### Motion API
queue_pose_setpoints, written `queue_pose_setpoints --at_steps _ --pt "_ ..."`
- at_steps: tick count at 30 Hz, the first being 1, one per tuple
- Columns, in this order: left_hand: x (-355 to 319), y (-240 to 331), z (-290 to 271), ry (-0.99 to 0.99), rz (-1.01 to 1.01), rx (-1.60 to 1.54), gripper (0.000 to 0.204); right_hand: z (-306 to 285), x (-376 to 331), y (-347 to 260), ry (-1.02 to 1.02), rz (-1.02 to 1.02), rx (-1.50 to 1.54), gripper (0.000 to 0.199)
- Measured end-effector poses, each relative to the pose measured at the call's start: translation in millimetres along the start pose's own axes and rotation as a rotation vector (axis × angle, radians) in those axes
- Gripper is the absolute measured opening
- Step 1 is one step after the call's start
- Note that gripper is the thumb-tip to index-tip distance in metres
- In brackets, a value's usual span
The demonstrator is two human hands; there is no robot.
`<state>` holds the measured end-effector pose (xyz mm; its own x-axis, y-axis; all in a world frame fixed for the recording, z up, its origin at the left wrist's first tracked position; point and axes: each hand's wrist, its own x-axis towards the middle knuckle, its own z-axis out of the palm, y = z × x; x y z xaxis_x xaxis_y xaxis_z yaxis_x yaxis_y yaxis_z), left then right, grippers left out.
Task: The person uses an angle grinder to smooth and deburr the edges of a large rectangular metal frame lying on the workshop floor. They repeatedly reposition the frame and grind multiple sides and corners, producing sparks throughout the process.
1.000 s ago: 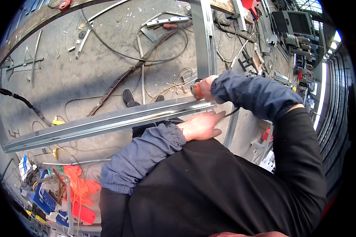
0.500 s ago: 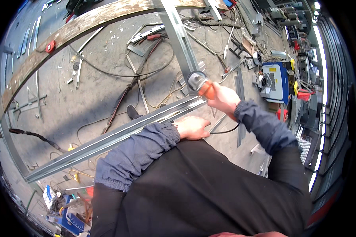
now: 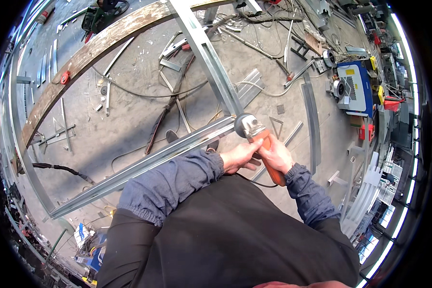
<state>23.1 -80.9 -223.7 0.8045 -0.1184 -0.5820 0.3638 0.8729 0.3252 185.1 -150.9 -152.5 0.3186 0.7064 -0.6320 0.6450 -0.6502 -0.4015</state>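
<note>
An orange angle grinder (image 3: 274, 174) with a metal head is in my right hand (image 3: 279, 156), whose fingers are wrapped round its body. Its dark round disc end (image 3: 242, 124) is at the corner where a metal crosspiece (image 3: 211, 57) meets the long metal rail (image 3: 149, 157); contact cannot be made out. Beside the grinder is my left hand (image 3: 237, 157), thumb reaching to its body and fingers apart below. A black cord (image 3: 257, 183) trails from the tool's rear toward my body.
A curved, worn wooden beam (image 3: 93, 50) crosses the far side, with a red tape measure (image 3: 65, 77) on it. Cables (image 3: 161, 120) and metal offcuts (image 3: 312, 122) lie on the floor. At right stands a blue-and-white machine (image 3: 354, 86).
The grinder has come nearer and turned, its body now pointing toward me. My left hand has lifted to the grinder's side. The whole view has shifted slightly.
</note>
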Motion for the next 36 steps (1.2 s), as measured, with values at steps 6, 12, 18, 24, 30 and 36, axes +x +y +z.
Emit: queue_pose_setpoints --at_steps 6,12,18,24,30,36 --pt "15.6 -9.7 -10.1 0.103 0.017 -0.149 0.077 2.7 15.1 -7.1 -0.109 -0.058 0.066 0.058" --pt "21.6 -6.3 -13.4 0.155 0.141 -0.142 0.083 -1.4 37.2 -9.5 -0.134 -0.059 -0.070 0.060" --pt "14.6 1.3 -7.7 0.125 0.150 -0.224 0.083 -18.1 38.9 -26.1 -0.184 -0.085 -0.142 0.063" --pt "16.1 1.7 -10.2 0.076 0.139 -0.207 0.085 -24.4 32.1 -27.6 -0.199 -0.053 -0.153 0.066" --pt "12.9 0.4 -6.1 0.094 0.065 -0.112 0.087 -19.3 33.8 -20.1 -0.191 -0.109 -0.152 0.066" --pt "15.9 1.5 -9.9 0.157 0.123 -0.099 0.083 -20.1 47.5 -23.0 -0.205 -0.140 -0.206 0.062"
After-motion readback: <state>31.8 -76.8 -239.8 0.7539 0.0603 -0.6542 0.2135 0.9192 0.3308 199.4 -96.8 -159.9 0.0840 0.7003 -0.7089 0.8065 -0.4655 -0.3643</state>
